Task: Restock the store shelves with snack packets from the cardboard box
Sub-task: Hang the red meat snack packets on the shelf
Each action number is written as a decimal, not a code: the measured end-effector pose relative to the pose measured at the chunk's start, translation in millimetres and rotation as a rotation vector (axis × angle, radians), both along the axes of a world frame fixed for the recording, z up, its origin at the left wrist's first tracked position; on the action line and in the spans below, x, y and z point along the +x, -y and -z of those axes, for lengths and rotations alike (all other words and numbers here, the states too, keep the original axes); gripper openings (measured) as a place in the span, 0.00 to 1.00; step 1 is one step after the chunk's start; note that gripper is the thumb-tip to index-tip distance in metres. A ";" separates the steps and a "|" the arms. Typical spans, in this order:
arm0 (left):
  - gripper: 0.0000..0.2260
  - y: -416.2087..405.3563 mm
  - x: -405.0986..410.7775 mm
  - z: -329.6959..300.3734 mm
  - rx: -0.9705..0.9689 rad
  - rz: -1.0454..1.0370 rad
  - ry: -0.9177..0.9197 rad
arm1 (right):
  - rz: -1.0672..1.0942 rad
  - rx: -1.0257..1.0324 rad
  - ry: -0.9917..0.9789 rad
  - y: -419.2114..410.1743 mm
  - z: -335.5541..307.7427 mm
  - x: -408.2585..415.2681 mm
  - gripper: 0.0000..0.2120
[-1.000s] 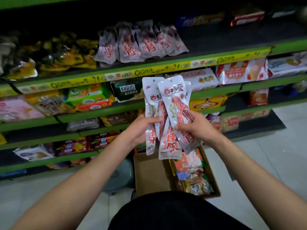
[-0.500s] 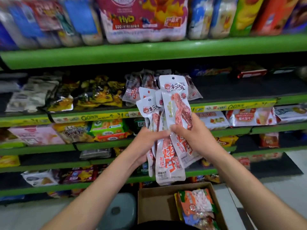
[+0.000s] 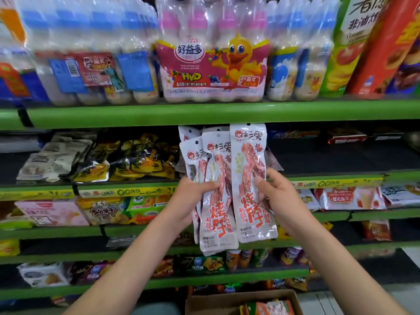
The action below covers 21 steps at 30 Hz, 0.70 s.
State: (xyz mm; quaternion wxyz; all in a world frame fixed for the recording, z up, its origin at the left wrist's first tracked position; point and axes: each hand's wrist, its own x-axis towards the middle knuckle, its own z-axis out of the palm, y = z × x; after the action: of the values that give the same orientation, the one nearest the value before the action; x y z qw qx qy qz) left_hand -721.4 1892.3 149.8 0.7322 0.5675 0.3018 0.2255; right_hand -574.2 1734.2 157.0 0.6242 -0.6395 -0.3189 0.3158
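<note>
The left hand (image 3: 193,196) and right hand (image 3: 276,196) hold a fan of snack packets (image 3: 227,189) upright in front of the second shelf (image 3: 127,192), the right hand's packet foremost and rightmost. Behind the fan, more packets of the same kind (image 3: 273,160) lie on that shelf, with other pouches (image 3: 127,160) to their left. Above, bottle packs (image 3: 211,64) stand on the top shelf (image 3: 204,112). Below the hands, the cardboard box (image 3: 245,301) sits on the floor, packets (image 3: 268,308) inside at its right.

A shop aisle: tiered green shelves (image 3: 204,113) crowded with packaged snacks (image 3: 127,160), shrink-wrapped drink bottles (image 3: 211,64) up top, yellow price strips (image 3: 127,192) lining shelf edges.
</note>
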 end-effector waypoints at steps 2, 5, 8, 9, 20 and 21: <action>0.22 -3.3 2.2 -4.0 0.026 -0.008 0.017 | 0.025 -0.010 -0.026 -2.3 -5.1 -1.5 0.08; 0.15 -6.9 2.6 -6.0 0.033 -0.020 0.040 | 0.021 -0.018 -0.054 -3.3 -8.6 -3.6 0.08; 0.15 -8.4 1.9 -3.1 0.037 -0.006 0.046 | 0.014 -0.039 -0.044 -2.1 -7.2 -3.5 0.08; 0.16 -8.3 1.5 -2.3 0.034 0.001 0.049 | 0.016 -0.041 -0.044 -1.7 -6.0 -3.0 0.08; 0.11 -6.8 -5.5 13.8 -0.031 -0.015 0.037 | 0.019 -0.027 -0.183 5.9 4.3 -9.8 0.11; 0.12 -7.5 -7.0 15.8 -0.041 -0.020 0.035 | 0.024 -0.032 -0.190 7.4 5.7 -10.2 0.11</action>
State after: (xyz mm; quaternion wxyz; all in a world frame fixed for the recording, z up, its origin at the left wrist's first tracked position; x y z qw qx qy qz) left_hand -728.4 1899.7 134.0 0.7464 0.5454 0.2993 0.2365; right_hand -584.4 1726.8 151.3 0.6450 -0.6203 -0.2458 0.3726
